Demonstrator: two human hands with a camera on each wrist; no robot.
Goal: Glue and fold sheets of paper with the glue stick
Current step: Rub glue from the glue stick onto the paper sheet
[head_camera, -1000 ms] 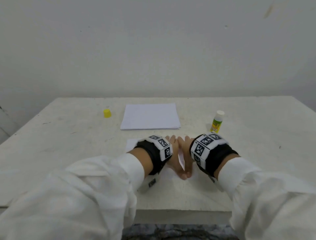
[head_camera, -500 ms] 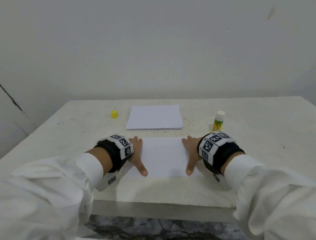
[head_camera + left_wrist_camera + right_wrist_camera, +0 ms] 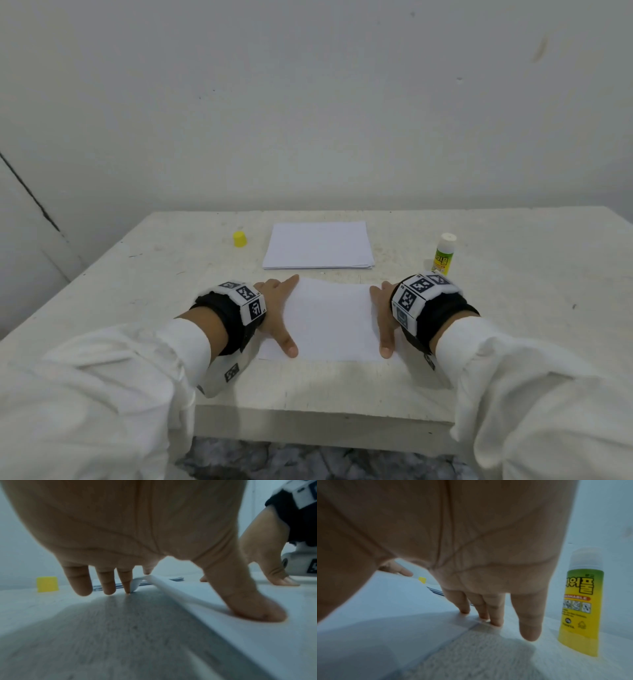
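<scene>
A second ago the two hands sat side by side at the middle of the folded white sheet of paper (image 3: 330,320); half a second ago they had spread apart to its two short edges, and they hold that spread now, the left index finger reaching a little further out along the far left corner. The left hand (image 3: 275,313) lies flat with straight fingers, its thumb pressed on the sheet near the front edge and its fingertips (image 3: 108,588) touching the pale stone bench (image 3: 513,308) just left of the sheet, where the left wrist view shows the paper's left edge slightly lifted. The right hand (image 3: 383,317) is likewise spread flat, thumb on the sheet near its front right corner, fingers (image 3: 494,609) straight and resting across the sheet's right edge; neither hand grips anything. Taking the sheet as the mark: the neat stack of white paper sheets (image 3: 318,245) lies just behind it, the small yellow cap (image 3: 239,238) stands behind and to its left, and the uncapped yellow-green glue stick (image 3: 444,254) stands upright behind its right corner, close to the right wrist.
</scene>
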